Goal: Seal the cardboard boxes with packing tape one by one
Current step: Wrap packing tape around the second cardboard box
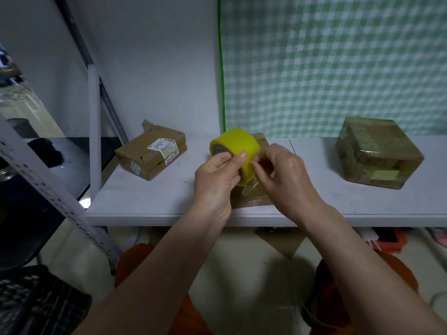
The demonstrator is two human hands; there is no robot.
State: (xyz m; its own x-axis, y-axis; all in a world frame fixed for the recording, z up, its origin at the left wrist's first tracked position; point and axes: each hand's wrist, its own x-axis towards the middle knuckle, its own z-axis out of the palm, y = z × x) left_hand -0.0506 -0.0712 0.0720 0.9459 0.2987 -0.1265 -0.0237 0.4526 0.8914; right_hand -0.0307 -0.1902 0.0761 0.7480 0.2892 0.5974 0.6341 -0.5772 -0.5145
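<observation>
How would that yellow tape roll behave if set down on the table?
On its curved side the yellow tape roll would probably roll along the smooth table; laid flat, it should stay. It looks stiff and fairly light, since the left hand grips it easily.

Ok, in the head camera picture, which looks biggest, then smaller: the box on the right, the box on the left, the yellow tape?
1. Right box, looks biggest.
2. Left box, flatter and close in size, so unsure.
3. Yellow tape roll, smallest, even though it is held nearer the camera.
</observation>
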